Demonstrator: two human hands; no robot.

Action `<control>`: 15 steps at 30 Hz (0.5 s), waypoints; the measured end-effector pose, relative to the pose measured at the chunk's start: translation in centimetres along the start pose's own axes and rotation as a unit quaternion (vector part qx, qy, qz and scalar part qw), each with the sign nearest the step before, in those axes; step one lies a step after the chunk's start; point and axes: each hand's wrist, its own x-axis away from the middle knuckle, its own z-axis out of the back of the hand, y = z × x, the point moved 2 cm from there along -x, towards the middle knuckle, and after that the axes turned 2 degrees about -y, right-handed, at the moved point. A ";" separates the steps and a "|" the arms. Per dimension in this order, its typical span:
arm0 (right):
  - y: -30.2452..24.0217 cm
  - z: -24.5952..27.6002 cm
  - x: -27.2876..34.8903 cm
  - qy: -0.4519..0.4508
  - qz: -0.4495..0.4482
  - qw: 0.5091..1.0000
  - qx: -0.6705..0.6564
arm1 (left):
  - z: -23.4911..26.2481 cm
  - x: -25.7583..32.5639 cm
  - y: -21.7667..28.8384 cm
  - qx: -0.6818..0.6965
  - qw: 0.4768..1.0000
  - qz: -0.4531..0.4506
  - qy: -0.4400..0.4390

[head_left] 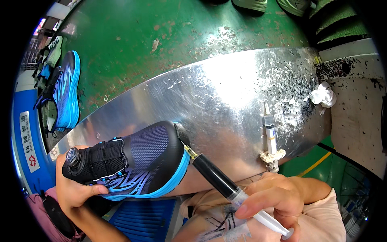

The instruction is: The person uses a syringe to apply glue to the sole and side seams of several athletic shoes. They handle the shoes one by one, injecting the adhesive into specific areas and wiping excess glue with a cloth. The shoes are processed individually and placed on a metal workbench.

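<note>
The work in hand looks like fine touch-up or gluing at the toe of a black running sneaker (155, 153) with a blue sole. The left hand (73, 191) clasps its heel end, thumb pressed on the side (the other fingers are largely hidden). The right hand (278, 197) curls around a dark-filled syringe (213, 175), pinching the barrel with the thumb near the plunger. Its needle reaches the edge of the toe bumper; whether it truly touches, I cannot tell.

The next move seems to call for a steady shoe, the tip kept close to that edge, and light plunger pressure.

The sneaker is over the near edge of the steel tabletop (169, 90), toe pointing right and slightly away from the person, its long axis running nearly crosswise. The syringe slants from lower right to upper left, needle foremost.
</note>
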 end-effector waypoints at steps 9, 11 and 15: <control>-1.1 0.2 -0.3 0.055 -0.064 0.995 -0.044 | 0.8 -1.3 1.1 -0.037 0.998 0.026 -0.033; -1.6 2.0 -0.4 0.048 -0.068 0.993 -0.088 | 0.7 -0.6 1.5 -0.039 0.998 0.032 -0.022; -5.5 5.7 -0.3 0.257 -0.024 0.963 -0.074 | -2.1 1.6 -0.1 -0.070 0.991 -0.076 0.080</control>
